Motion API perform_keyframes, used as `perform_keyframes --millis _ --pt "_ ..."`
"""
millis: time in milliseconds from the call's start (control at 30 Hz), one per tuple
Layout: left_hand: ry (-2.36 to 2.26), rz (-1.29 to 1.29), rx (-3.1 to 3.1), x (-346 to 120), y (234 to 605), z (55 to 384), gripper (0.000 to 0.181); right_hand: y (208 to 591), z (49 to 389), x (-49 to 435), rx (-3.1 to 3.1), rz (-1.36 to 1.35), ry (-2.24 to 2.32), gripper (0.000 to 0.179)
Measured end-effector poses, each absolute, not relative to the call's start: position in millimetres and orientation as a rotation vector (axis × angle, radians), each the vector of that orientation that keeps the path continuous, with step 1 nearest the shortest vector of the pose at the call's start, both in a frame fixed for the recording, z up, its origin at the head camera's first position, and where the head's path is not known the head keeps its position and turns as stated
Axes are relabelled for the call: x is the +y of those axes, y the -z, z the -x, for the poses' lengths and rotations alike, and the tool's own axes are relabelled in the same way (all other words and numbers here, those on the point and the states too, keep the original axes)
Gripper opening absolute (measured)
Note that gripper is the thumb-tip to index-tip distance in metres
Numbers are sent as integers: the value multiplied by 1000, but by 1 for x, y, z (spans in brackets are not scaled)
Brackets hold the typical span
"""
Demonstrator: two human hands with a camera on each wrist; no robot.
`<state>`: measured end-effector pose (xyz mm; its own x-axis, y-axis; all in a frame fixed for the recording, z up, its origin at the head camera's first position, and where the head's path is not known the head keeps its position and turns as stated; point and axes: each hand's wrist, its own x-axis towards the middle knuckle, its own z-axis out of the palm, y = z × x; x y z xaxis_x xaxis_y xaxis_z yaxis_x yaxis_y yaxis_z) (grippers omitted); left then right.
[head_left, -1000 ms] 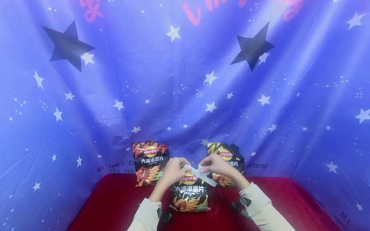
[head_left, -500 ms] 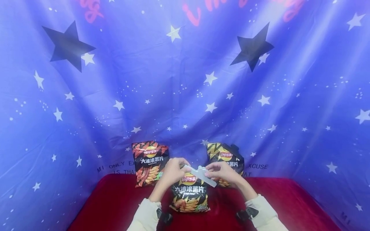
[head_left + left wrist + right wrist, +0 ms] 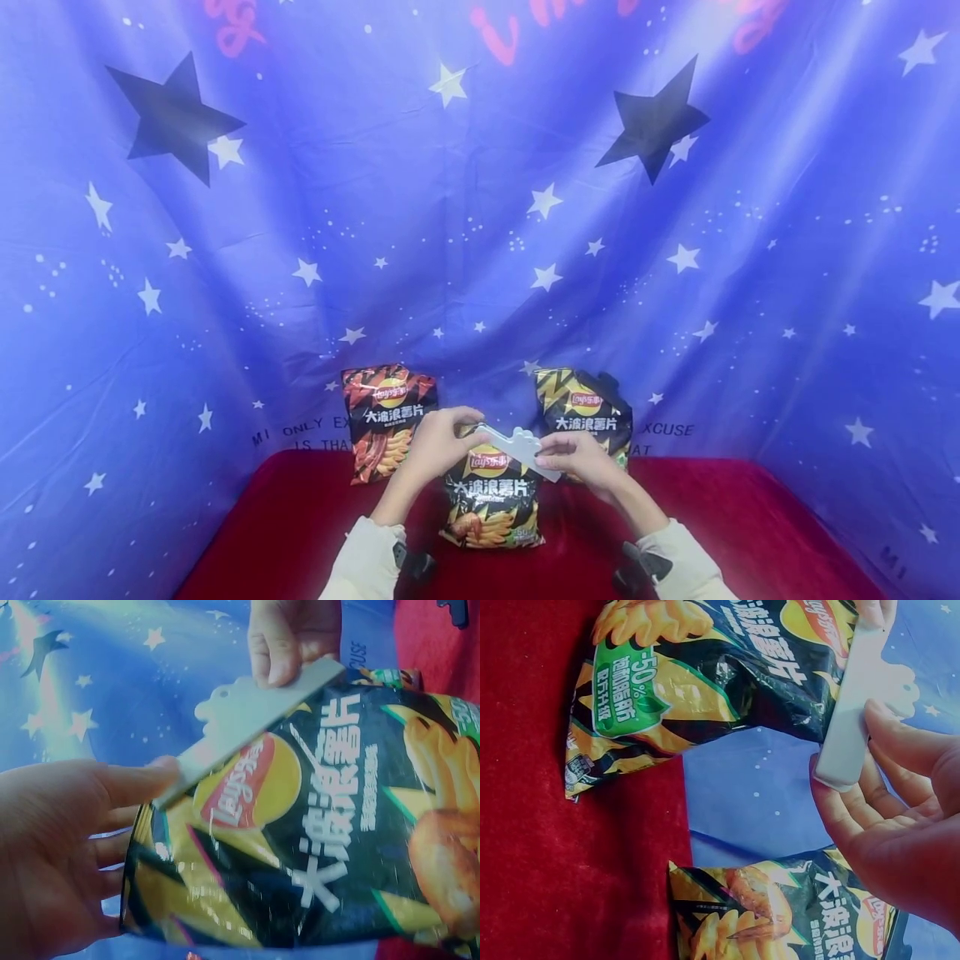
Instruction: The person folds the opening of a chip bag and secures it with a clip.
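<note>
A black-and-yellow bag of potato chips (image 3: 491,504) stands upright on the red cloth, between my hands. Across its top edge lies a white bag clip (image 3: 247,720) with a scalloped tab, slanting down to the right in the head view. My left hand (image 3: 442,446) holds the bag's top corner and the clip's left end, thumb on the clip and fingers behind the bag. Near the clip's other end, my right hand (image 3: 581,458) pinches it between thumb and fingers, as the right wrist view shows the clip (image 3: 851,712) running along the bag's edge.
Behind on the left stands a red chip bag (image 3: 386,425). Another black-and-yellow bag (image 3: 588,408) stands behind on the right, a black clip (image 3: 606,385) at its top corner. The red cloth (image 3: 300,508) meets a blue starry curtain (image 3: 450,208).
My right hand has slid right and down along the clip, from its tab toward its right end. The left hand stays at the bag's corner. The bags have not moved.
</note>
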<state>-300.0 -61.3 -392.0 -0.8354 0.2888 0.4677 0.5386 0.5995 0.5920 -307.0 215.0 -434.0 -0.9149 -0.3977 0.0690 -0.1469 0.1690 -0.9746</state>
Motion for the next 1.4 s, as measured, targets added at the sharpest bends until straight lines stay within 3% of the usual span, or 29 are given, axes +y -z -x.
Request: perform_keyframes --millis 167,500,833,1400 --pt "1395 580 -2363 -80 400 303 42 432 307 212 2255 512 1829 41" --pt "1793 434 -2322 -114 432 306 39 433 308 215 2262 509 1833 42" --pt "2117 548 -2376 -124 458 304 35 436 307 222 2275 491 1815 43" --pt "2174 426 -2257 -108 459 308 34 434 309 223 2341 475 1851 43"
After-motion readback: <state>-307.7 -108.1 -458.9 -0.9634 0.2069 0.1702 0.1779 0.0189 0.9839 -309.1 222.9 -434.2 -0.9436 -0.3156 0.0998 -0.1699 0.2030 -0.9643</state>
